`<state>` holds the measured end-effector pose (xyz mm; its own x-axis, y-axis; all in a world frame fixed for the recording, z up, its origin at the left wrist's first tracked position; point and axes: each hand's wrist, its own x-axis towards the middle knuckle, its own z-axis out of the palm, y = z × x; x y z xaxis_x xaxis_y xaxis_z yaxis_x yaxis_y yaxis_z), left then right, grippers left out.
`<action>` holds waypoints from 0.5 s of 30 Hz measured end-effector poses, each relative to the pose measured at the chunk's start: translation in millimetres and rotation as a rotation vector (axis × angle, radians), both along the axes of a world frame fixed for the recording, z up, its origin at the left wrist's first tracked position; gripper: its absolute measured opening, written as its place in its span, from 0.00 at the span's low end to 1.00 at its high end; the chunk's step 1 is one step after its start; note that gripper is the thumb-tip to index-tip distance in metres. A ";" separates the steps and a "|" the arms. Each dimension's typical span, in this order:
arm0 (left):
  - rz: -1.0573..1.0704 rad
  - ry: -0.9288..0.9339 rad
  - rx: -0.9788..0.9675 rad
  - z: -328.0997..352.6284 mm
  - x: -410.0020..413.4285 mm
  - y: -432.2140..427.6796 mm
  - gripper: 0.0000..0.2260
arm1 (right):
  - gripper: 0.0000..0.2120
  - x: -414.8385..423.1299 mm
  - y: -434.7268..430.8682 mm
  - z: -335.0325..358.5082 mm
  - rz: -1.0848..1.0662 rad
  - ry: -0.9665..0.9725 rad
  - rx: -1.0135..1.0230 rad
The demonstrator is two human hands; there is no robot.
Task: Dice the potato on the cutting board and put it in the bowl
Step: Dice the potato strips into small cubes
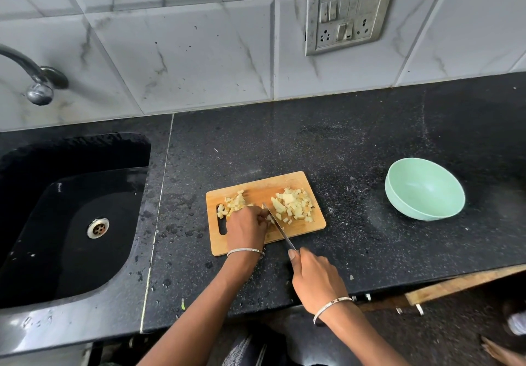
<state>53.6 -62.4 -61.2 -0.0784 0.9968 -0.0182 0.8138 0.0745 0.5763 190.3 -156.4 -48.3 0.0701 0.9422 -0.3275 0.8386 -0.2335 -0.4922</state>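
Note:
A small wooden cutting board lies on the black counter. Two heaps of diced potato sit on it, one at the left and a bigger one at the right. My left hand is curled over a remaining potato piece in the middle of the board, which its fingers mostly hide. My right hand grips the handle of a knife, whose blade rests right beside my left fingertips. A mint-green bowl stands to the right of the board, nothing inside it.
A black sink with a steel drain lies to the left, under a tap. A switch and socket plate hangs on the tiled wall. The counter's front edge runs just below my wrists.

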 end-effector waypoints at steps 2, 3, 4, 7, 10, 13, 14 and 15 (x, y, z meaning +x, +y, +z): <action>0.005 -0.004 -0.002 0.0 0.1 0.9 0.07 | 0.17 1.1 1.2 1.2 0.002 0.002 -0.005; 0.006 -0.013 -0.003 0.2 0.1 0.7 0.08 | 0.17 1.5 1.4 1.9 0.001 0.000 -0.003; 0.009 -0.026 -0.002 0.2 -0.1 0.2 0.08 | 0.17 1.8 1.5 2.4 -0.002 -0.005 0.005; 0.025 -0.062 -0.006 -0.7 -1.5 -3.9 0.09 | 0.17 1.9 1.1 1.3 -0.009 0.002 0.042; 0.044 -0.072 0.000 -3.2 -1.6 -7.9 0.09 | 0.17 -2.1 0.4 -2.5 0.013 0.020 0.019; 0.062 -0.056 0.028 -2.8 -1.0 -7.9 0.08 | 0.16 -2.8 0.8 -4.9 -0.022 -0.009 -0.006; 0.055 -0.032 0.028 -2.1 -1.1 -7.4 0.08 | 0.16 -1.6 1.1 -5.5 -0.039 -0.021 -0.007; 0.043 -0.004 0.026 -1.5 -1.8 -6.8 0.08 | 0.16 -0.1 1.6 -5.9 -0.049 -0.028 -0.004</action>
